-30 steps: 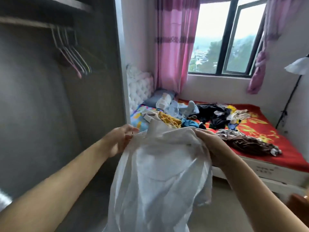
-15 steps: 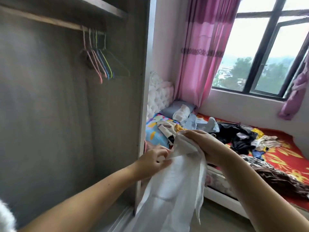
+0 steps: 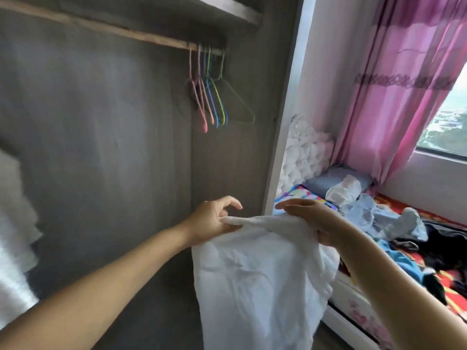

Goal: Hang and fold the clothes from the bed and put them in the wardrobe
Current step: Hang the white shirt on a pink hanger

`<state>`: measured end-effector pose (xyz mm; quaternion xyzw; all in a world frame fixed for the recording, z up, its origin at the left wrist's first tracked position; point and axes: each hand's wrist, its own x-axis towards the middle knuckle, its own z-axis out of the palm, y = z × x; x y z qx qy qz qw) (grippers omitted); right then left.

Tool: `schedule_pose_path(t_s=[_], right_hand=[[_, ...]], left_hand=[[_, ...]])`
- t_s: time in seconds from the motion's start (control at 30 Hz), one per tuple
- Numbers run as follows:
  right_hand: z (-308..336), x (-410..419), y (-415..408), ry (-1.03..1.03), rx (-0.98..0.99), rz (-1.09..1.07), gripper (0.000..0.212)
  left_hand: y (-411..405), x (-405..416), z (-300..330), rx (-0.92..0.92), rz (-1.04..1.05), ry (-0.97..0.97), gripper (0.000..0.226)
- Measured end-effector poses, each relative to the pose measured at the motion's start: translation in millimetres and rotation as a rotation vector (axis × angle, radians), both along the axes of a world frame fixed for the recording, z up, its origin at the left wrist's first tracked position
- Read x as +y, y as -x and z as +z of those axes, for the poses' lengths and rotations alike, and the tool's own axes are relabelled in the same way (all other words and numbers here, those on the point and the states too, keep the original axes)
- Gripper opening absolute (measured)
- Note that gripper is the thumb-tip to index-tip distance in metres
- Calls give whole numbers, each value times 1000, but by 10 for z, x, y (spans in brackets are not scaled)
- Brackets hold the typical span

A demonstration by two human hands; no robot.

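We are holding a crumpled white cotton garment at six o'clock before the open grey wardrobe: our left hand is pinching its top edge, our right hand is gripping it, and coloured wire hangers are hanging at twelve o'clock.

No writing, label, brand or number can be read anywhere in this view. The bedding on the bed bears only coloured patterns, no letters.
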<state>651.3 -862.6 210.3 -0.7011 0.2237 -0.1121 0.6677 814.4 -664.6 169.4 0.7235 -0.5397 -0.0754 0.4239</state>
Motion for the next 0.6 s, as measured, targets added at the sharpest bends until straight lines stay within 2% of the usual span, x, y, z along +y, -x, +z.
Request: schedule_pose_path(t_s=[0.03,0.1,0.23,0.27,0.37,0.43,0.53,0.6], right_hand=[[13,-22,-159,-6,2,45,22],[62,-71,-516,42,7,134,25],[254,-97,-1245,86,-84,251,31],[289,-78,-1413,117,-95,259,33],[445,-3,-1856,239,-103,317,31],[597,84,-2038,413,-61,425,24],[873,222,-2275,831,125,593,26],[1084,329,-2455,898,171,625,26]], left_hand=[[-146,47,-37,-64,26,-94,15],[-465,134,-91,-158,133,-220,32],[-1110,257,9,-274,437,-200,51],[-1270,280,73,-252,442,-163,50],[-1768,317,325,-29,357,-51,41],[-2104,358,451,5,321,-36,43],[-2552,453,519,-101,385,7,41],[-2723,494,545,-173,431,-7,36]])
